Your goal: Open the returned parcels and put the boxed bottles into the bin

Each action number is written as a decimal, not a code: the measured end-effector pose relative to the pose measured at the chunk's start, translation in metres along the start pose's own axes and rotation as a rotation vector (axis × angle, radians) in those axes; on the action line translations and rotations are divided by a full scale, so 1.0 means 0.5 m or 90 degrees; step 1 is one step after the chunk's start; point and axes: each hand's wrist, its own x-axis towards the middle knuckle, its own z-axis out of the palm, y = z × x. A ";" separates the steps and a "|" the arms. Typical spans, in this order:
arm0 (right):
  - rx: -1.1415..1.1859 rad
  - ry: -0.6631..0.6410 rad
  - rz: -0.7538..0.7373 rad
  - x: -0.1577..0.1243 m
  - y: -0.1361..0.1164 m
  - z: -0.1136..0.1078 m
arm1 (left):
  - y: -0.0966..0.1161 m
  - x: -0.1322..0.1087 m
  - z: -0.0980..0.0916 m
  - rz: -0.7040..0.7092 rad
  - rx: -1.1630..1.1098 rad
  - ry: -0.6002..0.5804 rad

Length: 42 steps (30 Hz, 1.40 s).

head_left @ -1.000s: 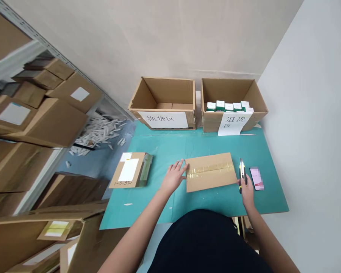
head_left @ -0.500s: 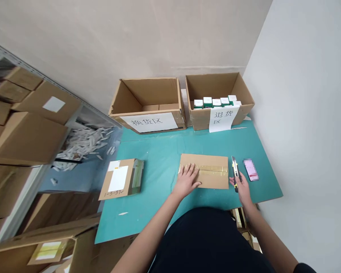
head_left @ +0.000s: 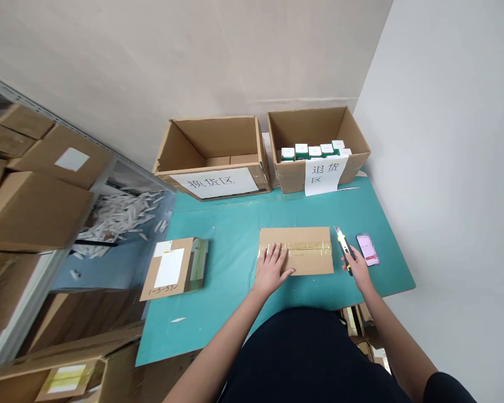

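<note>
Because a light box could easily slide, or so I judge, the person's left hand (head_left: 274, 272) lies flat over the left part of the taped box (head_left: 304, 267), fingers spread onto the shiny tape (head_left: 311, 246). That box sits on the green table (head_left: 231, 224), right in front of the person, its taped seam running left to right. The right hand (head_left: 358, 268) is curled round a yellow-and-black utility knife (head_left: 343, 246), just off the box's right end, with the blade out and pointing away from the body, which looks a careful grip. Just beside that hand lies a phone (head_left: 367, 248), probably put there for a quick glance; its screen is partly blurred.

At the far edge stand 2 cartons side by side, presumably within reach without crowding the work. The left carton (head_left: 222, 137) has a sign (head_left: 213, 183) reading 换货区, "exchange area"; the right carton's (head_left: 289, 182) paper (head_left: 325, 174) reads 退货区, "return area", its last character dropped to line 2. It holds small white-and-green boxes (head_left: 315, 152), their print too small to read. Well apart, at the table's left edge, a 2nd parcel (head_left: 183, 274) bears handwriting resembling 1-3-51 and a tick, below a white label (head_left: 168, 268) I cannot read.
</note>
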 end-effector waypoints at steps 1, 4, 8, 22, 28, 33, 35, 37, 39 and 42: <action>-0.009 -0.009 0.016 -0.002 0.003 -0.012 | -0.004 0.001 0.000 0.007 0.001 0.001; -0.028 -0.049 0.058 -0.008 0.016 -0.040 | -0.019 0.002 0.002 0.060 0.001 -0.004; -0.037 -0.086 0.082 -0.010 0.033 -0.048 | -0.033 -0.003 0.011 0.133 0.010 -0.015; -0.061 -0.135 0.095 -0.013 0.036 -0.051 | -0.029 0.003 0.007 0.108 0.026 -0.042; -0.138 -0.153 0.078 -0.019 0.025 -0.049 | -0.029 0.005 0.009 0.103 0.009 -0.034; -0.151 -0.163 0.087 -0.035 0.015 -0.049 | -0.030 0.002 0.016 0.085 -0.015 -0.023; -0.154 -0.166 0.095 -0.039 0.005 -0.049 | -0.031 0.001 0.019 0.083 -0.024 -0.019; -0.157 -0.168 0.106 -0.042 -0.005 -0.050 | -0.031 0.001 0.021 0.080 -0.033 -0.017; -0.155 -0.171 0.116 -0.046 -0.014 -0.050 | -0.031 0.000 0.022 0.077 -0.038 -0.015; -0.147 -0.179 0.130 -0.052 -0.022 -0.053 | -0.031 0.000 0.022 0.081 -0.039 -0.012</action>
